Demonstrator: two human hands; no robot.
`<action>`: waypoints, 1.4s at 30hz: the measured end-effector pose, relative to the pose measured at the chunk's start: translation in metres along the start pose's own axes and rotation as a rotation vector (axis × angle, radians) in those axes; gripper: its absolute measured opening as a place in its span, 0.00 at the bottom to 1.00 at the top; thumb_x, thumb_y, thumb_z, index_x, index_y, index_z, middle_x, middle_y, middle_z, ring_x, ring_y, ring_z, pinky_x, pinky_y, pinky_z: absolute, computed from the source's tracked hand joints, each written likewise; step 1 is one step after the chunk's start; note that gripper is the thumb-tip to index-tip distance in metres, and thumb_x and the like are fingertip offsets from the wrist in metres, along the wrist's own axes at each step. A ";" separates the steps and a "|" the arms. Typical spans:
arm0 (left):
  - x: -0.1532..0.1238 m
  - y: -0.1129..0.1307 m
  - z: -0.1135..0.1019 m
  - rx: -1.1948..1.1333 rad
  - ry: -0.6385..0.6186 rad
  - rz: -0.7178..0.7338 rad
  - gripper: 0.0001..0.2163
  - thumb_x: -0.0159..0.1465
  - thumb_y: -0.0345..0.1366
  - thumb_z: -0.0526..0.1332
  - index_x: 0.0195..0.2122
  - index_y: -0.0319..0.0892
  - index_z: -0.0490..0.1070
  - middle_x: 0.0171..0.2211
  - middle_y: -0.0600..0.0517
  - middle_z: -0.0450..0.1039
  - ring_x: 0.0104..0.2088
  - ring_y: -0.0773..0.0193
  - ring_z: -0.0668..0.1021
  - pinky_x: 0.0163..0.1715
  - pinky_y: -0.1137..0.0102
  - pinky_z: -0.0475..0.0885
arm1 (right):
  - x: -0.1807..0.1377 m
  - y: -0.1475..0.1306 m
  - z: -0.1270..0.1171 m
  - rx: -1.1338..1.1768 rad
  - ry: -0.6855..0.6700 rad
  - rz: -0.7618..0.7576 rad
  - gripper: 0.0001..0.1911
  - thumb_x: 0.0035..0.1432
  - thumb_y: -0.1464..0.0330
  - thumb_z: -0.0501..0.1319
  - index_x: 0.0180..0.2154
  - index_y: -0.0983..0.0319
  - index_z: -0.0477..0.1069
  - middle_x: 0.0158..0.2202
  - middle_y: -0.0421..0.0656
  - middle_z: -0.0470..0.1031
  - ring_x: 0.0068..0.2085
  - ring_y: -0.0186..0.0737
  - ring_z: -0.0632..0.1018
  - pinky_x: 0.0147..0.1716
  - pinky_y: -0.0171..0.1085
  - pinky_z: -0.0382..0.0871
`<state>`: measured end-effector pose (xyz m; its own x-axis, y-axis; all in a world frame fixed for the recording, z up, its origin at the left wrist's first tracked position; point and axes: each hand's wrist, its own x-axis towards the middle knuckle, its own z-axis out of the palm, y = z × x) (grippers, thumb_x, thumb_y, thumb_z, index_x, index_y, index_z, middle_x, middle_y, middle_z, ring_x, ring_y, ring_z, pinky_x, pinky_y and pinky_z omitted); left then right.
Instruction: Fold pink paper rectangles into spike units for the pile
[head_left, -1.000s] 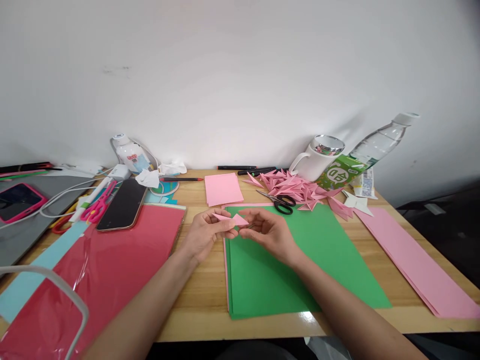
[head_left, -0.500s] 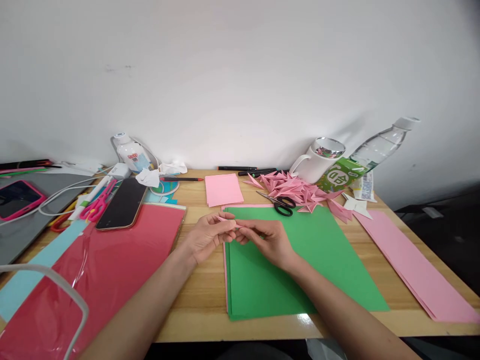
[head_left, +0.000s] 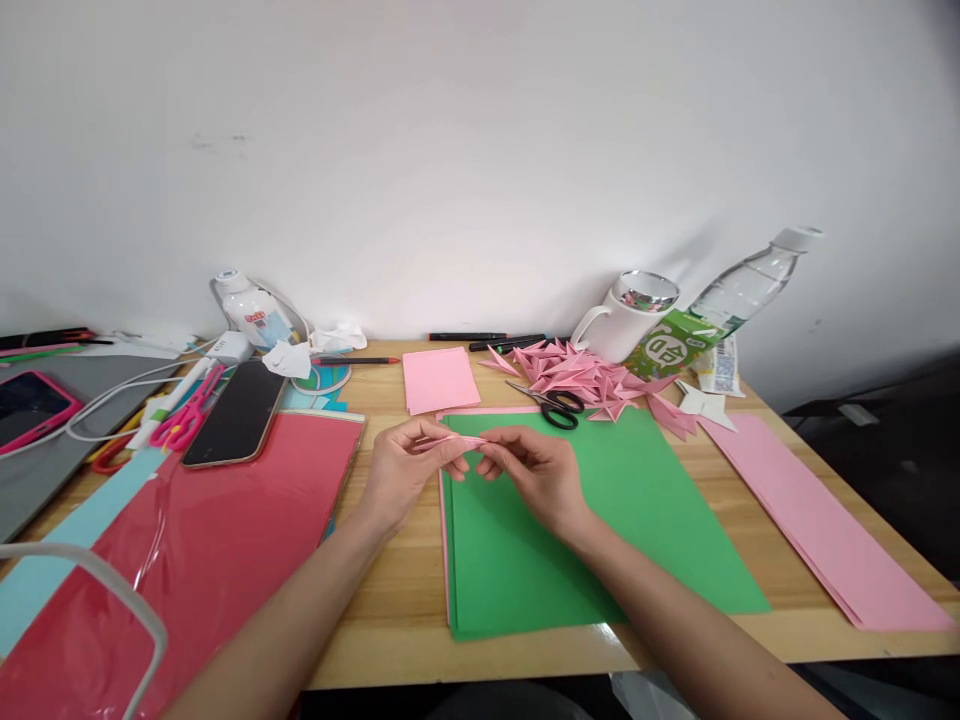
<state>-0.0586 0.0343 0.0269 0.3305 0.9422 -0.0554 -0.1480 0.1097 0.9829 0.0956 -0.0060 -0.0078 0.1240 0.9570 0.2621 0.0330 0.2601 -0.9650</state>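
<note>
A small folded piece of pink paper (head_left: 466,442) is pinched between both my hands, over the left edge of the green paper sheets (head_left: 600,530). My left hand (head_left: 409,465) is closed on its left part, and my right hand (head_left: 536,470) grips its right end between thumb and fingers. Much of the paper is hidden by the fingers. Beyond the hands lies a stack of pink paper squares (head_left: 441,380). Black-handled scissors (head_left: 561,408) rest at the far edge of the green sheets, beside a heap of folded pink paper pieces (head_left: 577,375).
A white mug (head_left: 621,325), a green box (head_left: 667,345) and a tilted clear bottle (head_left: 750,285) stand at the back right. Pink strips (head_left: 817,520) lie on the right. On the left are a phone (head_left: 238,415), pink scissors (head_left: 187,412) and red sheets (head_left: 247,520) in clear film.
My hands have shifted slightly, and the pink paper now lies flatter between them, with more of it showing over the left fingers. The whole view has moved a little.
</note>
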 end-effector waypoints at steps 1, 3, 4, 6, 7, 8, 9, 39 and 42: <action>0.000 0.002 0.000 0.024 0.002 -0.002 0.08 0.49 0.34 0.69 0.25 0.36 0.72 0.19 0.53 0.73 0.18 0.69 0.75 0.21 0.74 0.71 | 0.000 0.000 0.000 0.002 -0.008 -0.002 0.08 0.53 0.64 0.63 0.33 0.63 0.74 0.22 0.40 0.76 0.22 0.35 0.77 0.23 0.34 0.75; 0.000 0.006 0.000 0.060 0.013 -0.012 0.08 0.49 0.34 0.69 0.27 0.36 0.74 0.19 0.52 0.74 0.18 0.68 0.75 0.21 0.73 0.72 | 0.000 -0.002 0.000 0.005 -0.017 -0.012 0.08 0.53 0.65 0.63 0.32 0.63 0.75 0.21 0.40 0.76 0.21 0.34 0.77 0.22 0.33 0.75; 0.000 0.007 0.000 0.068 0.015 -0.014 0.08 0.49 0.34 0.69 0.27 0.35 0.74 0.20 0.52 0.75 0.19 0.67 0.76 0.21 0.73 0.72 | 0.000 -0.003 0.000 0.006 -0.019 -0.019 0.07 0.53 0.65 0.63 0.32 0.63 0.75 0.21 0.40 0.76 0.21 0.34 0.77 0.21 0.33 0.75; -0.001 0.009 0.000 0.079 0.008 -0.016 0.08 0.49 0.35 0.69 0.27 0.35 0.74 0.21 0.51 0.75 0.19 0.66 0.76 0.21 0.72 0.73 | 0.000 -0.006 -0.001 -0.005 -0.029 -0.027 0.07 0.54 0.65 0.63 0.31 0.63 0.74 0.21 0.40 0.76 0.21 0.34 0.77 0.22 0.32 0.74; -0.002 0.009 0.000 0.083 -0.005 -0.016 0.08 0.49 0.35 0.69 0.27 0.35 0.74 0.21 0.51 0.75 0.19 0.66 0.76 0.21 0.72 0.73 | 0.000 -0.008 -0.001 -0.015 -0.038 -0.031 0.07 0.54 0.65 0.62 0.31 0.63 0.74 0.21 0.40 0.76 0.21 0.33 0.76 0.22 0.32 0.74; -0.002 0.009 -0.001 0.085 -0.020 -0.012 0.08 0.50 0.35 0.68 0.26 0.35 0.74 0.20 0.51 0.75 0.19 0.67 0.76 0.21 0.72 0.73 | 0.000 -0.009 -0.002 -0.030 -0.047 -0.036 0.07 0.55 0.65 0.62 0.31 0.63 0.73 0.21 0.40 0.76 0.21 0.33 0.76 0.22 0.32 0.74; -0.003 0.009 -0.001 0.085 -0.037 -0.006 0.07 0.50 0.35 0.68 0.26 0.36 0.74 0.20 0.52 0.74 0.20 0.67 0.76 0.21 0.72 0.73 | -0.001 -0.010 -0.002 -0.046 -0.058 -0.042 0.07 0.56 0.65 0.61 0.30 0.63 0.73 0.21 0.40 0.76 0.22 0.33 0.76 0.23 0.32 0.74; -0.004 0.003 0.001 0.158 -0.086 -0.026 0.10 0.50 0.40 0.68 0.25 0.37 0.76 0.21 0.51 0.74 0.24 0.66 0.75 0.26 0.72 0.71 | -0.001 -0.005 0.003 -0.056 -0.135 -0.009 0.10 0.59 0.61 0.56 0.31 0.62 0.65 0.25 0.39 0.70 0.25 0.32 0.74 0.27 0.34 0.70; -0.005 0.002 0.001 0.187 -0.092 0.035 0.09 0.52 0.40 0.67 0.25 0.37 0.76 0.23 0.50 0.75 0.25 0.66 0.76 0.26 0.72 0.71 | -0.001 -0.006 0.003 -0.063 -0.116 -0.037 0.10 0.60 0.61 0.56 0.31 0.62 0.65 0.25 0.40 0.70 0.25 0.32 0.74 0.27 0.34 0.70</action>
<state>-0.0592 0.0298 0.0290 0.4131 0.9106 -0.0124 0.0119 0.0082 0.9999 0.0926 -0.0077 -0.0026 0.0060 0.9563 0.2923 0.0978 0.2903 -0.9519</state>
